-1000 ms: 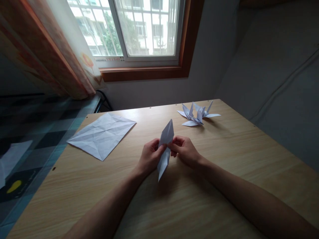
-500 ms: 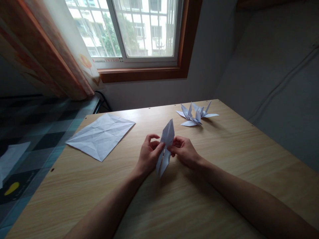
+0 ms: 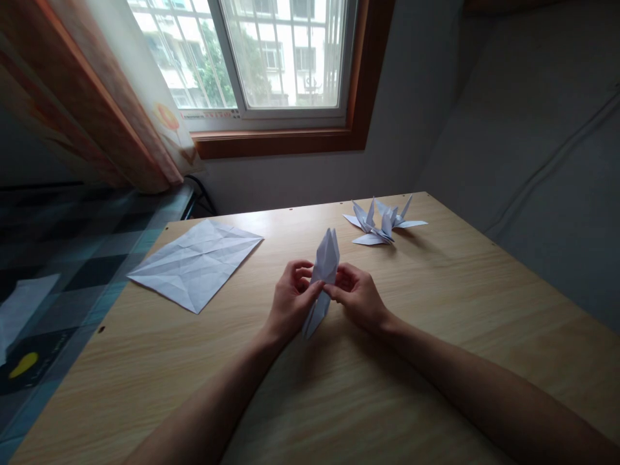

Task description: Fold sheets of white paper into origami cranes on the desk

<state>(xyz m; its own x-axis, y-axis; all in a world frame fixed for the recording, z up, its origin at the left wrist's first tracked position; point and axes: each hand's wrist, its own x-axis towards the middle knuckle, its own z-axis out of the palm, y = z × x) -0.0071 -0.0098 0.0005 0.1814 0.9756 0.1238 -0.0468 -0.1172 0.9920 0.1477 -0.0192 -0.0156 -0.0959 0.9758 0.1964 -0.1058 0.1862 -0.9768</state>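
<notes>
A narrow, pointed piece of folded white paper (image 3: pixel 325 260) stands upright between my hands above the wooden table (image 3: pixel 436 310). My left hand (image 3: pixel 289 305) pinches its left side with thumb and fingers. My right hand (image 3: pixel 357 299) pinches its right side at the middle. The paper's lower tip points down toward the table between my wrists. Both hands are closed on the paper.
A creased, unfolded white sheet (image 3: pixel 196 262) lies flat at the table's left. Finished paper cranes (image 3: pixel 382 223) sit at the far right. A window (image 3: pixel 271 58) and a curtain (image 3: pixel 111 97) are behind. A checkered bed (image 3: pixel 58 258) borders the table's left edge.
The folded paper's lower part has been drawn in and looks shorter. My left fingers opened a little and then closed back on the paper. The hands stayed in place.
</notes>
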